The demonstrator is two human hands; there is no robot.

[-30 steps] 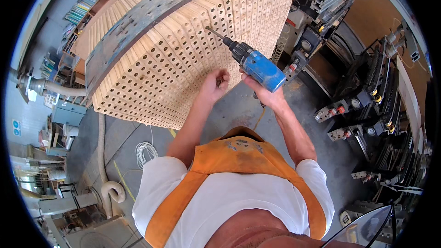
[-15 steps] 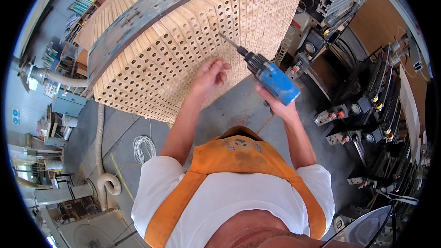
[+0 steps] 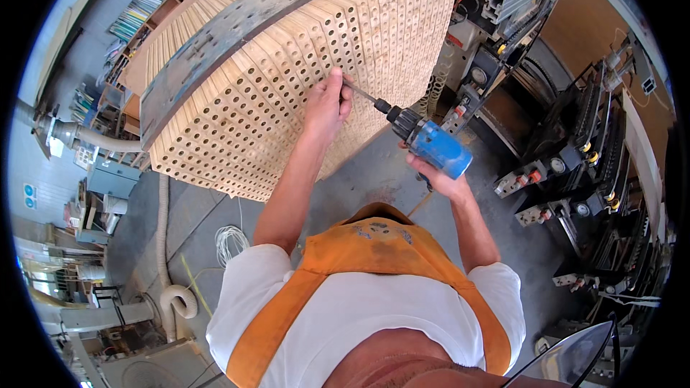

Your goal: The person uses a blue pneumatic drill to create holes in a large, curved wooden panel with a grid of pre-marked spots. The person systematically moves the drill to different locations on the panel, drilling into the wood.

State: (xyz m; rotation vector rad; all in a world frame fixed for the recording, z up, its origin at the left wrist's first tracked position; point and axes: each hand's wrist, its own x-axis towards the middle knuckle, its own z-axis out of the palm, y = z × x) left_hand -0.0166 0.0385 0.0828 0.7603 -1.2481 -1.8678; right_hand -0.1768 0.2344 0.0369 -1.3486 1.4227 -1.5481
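A blue and black power drill [image 3: 438, 145] is in my right hand [image 3: 437, 172], whose fingers wrap round its grip. Its long thin bit points up and left at a tall stack of pale wooden boards [image 3: 287, 100], whose facing ends are full of round holes; several of these look lined with dark rings. Beside the bit's tip, my left hand [image 3: 329, 106] is closed in a pinch, close in front of the boards. Whatever its fingertips hold, if anything, is too small and hidden to make out. Whether the tip touches the wood, I cannot tell.
A worn dark plank [image 3: 223, 47] lies across the top of the stack. Black machinery with gauges [image 3: 557, 167] stands to the right. A ribbed hose [image 3: 164, 223] and a coil of white cable [image 3: 231, 243] lie on the floor at left.
My left hand has risen, and its fingertips now meet the bit's tip. The drill has shifted slightly right and down. The whole view has turned a little.
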